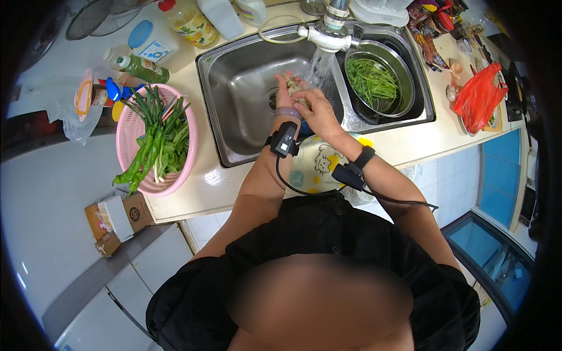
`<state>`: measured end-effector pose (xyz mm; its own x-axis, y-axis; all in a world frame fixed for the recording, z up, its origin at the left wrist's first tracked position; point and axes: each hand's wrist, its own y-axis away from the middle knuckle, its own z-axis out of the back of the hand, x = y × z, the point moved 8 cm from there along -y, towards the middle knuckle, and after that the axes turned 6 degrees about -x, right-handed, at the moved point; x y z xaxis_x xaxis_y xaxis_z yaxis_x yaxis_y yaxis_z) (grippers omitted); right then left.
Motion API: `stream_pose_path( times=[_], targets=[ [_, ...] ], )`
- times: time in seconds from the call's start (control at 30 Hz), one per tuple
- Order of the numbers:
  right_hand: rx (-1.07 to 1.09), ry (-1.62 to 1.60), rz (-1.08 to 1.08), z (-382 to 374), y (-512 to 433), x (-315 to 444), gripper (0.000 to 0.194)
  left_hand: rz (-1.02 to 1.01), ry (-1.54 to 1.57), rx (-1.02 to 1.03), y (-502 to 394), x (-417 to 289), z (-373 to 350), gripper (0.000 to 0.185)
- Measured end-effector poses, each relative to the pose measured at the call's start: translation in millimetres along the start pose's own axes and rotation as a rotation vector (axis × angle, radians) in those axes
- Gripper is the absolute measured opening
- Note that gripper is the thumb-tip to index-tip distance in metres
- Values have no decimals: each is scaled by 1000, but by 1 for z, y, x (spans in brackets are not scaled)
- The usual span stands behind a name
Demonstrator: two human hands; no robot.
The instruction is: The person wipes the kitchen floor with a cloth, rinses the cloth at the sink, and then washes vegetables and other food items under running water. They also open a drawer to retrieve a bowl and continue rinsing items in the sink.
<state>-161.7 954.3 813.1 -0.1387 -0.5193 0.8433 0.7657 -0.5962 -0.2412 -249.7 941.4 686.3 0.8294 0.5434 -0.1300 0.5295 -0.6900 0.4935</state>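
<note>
Water runs from the white faucet head (330,40) into the left basin of the steel sink (246,87). Over that basin, beside the stream, my left hand (284,93) holds several pale, greyish food pieces (291,84), whose kind I cannot tell. My right hand (317,109) reaches across from the right, its fingertips closed on a pale piece just above the left palm. In the right basin stands a round steel pot (406,94) with green leafy stems (371,81) in water.
A pink plastic basket (192,145) of scallions, green peppers and leafy greens stands left of the sink. Bottles, among them a green one (149,70), line the back left. A red plastic bag (478,98) lies on the right counter, near garlic and packets.
</note>
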Motion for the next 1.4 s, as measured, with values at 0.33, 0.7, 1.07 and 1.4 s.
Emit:
stream_pose_path(
  times=[0.33, 0.7, 1.07, 1.4],
  targets=[
    [187, 441, -29, -4, -26, -18, 24, 73, -101, -334, 34, 35, 5, 37],
    [-20, -139, -445, 7, -44, -92, 29, 333, -70, -38, 47, 50, -2, 42],
    [-428, -1646, -1003, 82, -100, -87, 77, 238, -60, -58, 36, 12, -13, 34],
    [-266, -1313, -1014, 63, -49, -90, 56, 319, -54, 91, 26, 9, 1, 29]
  ],
)
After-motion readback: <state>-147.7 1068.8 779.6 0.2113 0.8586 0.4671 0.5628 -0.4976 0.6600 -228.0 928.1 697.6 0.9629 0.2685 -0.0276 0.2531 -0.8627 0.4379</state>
